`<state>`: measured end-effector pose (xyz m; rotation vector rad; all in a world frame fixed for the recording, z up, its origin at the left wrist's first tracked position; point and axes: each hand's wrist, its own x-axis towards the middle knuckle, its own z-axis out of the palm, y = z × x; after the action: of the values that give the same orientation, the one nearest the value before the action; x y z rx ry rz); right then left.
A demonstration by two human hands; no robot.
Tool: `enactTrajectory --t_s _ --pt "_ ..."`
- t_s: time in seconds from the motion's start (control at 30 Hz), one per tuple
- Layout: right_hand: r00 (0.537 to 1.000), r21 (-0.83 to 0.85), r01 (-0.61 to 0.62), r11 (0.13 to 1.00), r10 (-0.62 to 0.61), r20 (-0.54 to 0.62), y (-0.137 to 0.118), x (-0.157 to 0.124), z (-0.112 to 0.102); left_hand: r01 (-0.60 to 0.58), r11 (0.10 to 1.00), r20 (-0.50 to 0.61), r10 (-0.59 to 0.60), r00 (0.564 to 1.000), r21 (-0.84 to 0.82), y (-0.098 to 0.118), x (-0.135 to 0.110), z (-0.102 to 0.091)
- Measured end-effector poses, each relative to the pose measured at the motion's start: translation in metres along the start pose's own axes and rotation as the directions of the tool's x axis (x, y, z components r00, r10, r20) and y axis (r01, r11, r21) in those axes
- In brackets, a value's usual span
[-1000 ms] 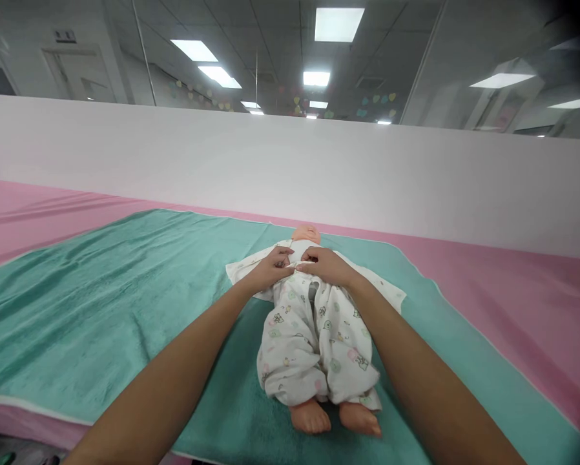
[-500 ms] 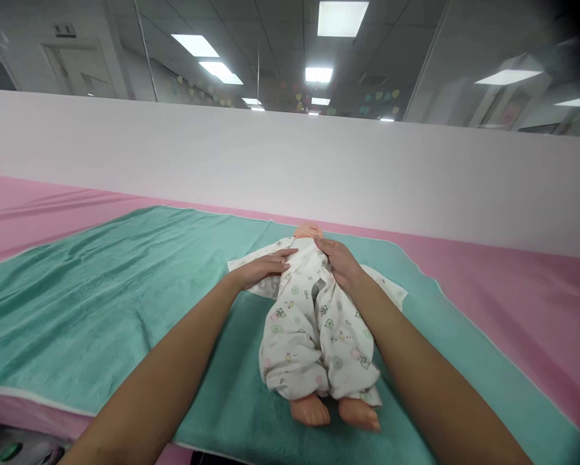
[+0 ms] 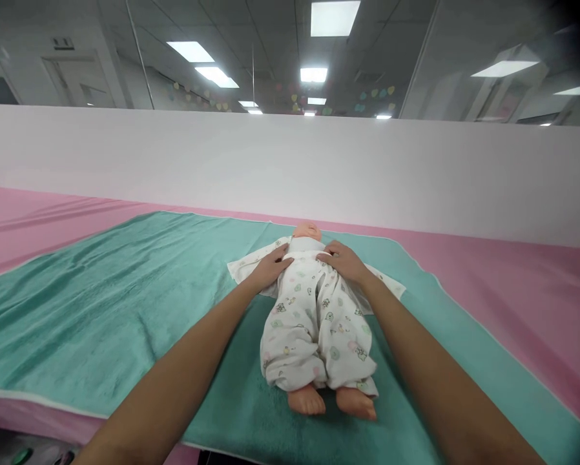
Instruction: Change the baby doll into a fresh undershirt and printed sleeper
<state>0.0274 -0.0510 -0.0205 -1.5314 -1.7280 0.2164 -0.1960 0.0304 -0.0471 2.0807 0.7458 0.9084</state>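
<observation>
A baby doll (image 3: 307, 230) lies on its back on a teal towel (image 3: 125, 310), head away from me and bare feet towards me. It wears white printed trousers (image 3: 297, 336) up to the waist, with a plain white top (image 3: 305, 245) above the waistband. A white printed shirt (image 3: 251, 263) is spread beneath it, sleeves out to both sides. My left hand (image 3: 270, 266) grips the waistband at the doll's left-hand side in view. On the opposite side, my right hand (image 3: 344, 259) has its thumb on the waistband and its fingers bent around the edge.
Pink sheeting (image 3: 527, 290) covers the surface around the towel. A white wall panel (image 3: 290, 168) rises behind, with glass (image 3: 270, 58) above it reflecting ceiling lights. Beyond the near left edge, a dark area holds a green round item (image 3: 22, 456).
The front of the trousers has come down from the doll's chest to its waist, uncovering the plain white top. Both hands have shifted slightly, and the left fingers have closed in at the waistband.
</observation>
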Motion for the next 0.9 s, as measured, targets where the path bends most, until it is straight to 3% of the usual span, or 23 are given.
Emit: enactTrajectory --t_s 0.13,0.27,0.43,0.57,0.73,0.83,0.9 --pt "0.992 -0.102 0.077 0.992 -0.087 -0.093 0.007 0.006 0.014 -0.015 0.986 0.006 0.014 1.0 0.169 0.004 0.009 0.0" --pt "0.99 -0.219 -0.067 0.973 0.038 -0.134 0.008 0.018 0.019 -0.013 0.902 -0.058 0.042 0.997 0.432 0.001 0.032 0.001" --pt "0.966 -0.216 -0.223 0.951 0.186 -0.18 0.021 0.04 0.03 0.162 0.815 -0.204 -0.054 0.977 0.557 -0.008 0.054 0.011" --pt "0.948 -0.19 -0.27 0.944 0.226 -0.225 0.034 0.041 0.037 0.226 0.815 -0.236 -0.114 0.965 0.533 -0.013 0.043 0.014" --pt "0.948 -0.259 -0.311 0.914 0.28 -0.15 0.038 0.004 0.033 0.209 0.883 -0.174 -0.148 0.974 0.42 -0.015 0.022 0.012" --pt "0.953 -0.29 -0.302 0.908 0.287 -0.093 0.035 -0.024 0.028 0.195 0.958 -0.124 -0.172 0.977 0.21 -0.011 0.011 0.009" --pt "0.967 -0.219 -0.256 0.942 0.248 -0.062 0.035 -0.037 0.026 0.23 0.973 -0.021 -0.231 0.973 -0.027 -0.007 0.003 0.005"
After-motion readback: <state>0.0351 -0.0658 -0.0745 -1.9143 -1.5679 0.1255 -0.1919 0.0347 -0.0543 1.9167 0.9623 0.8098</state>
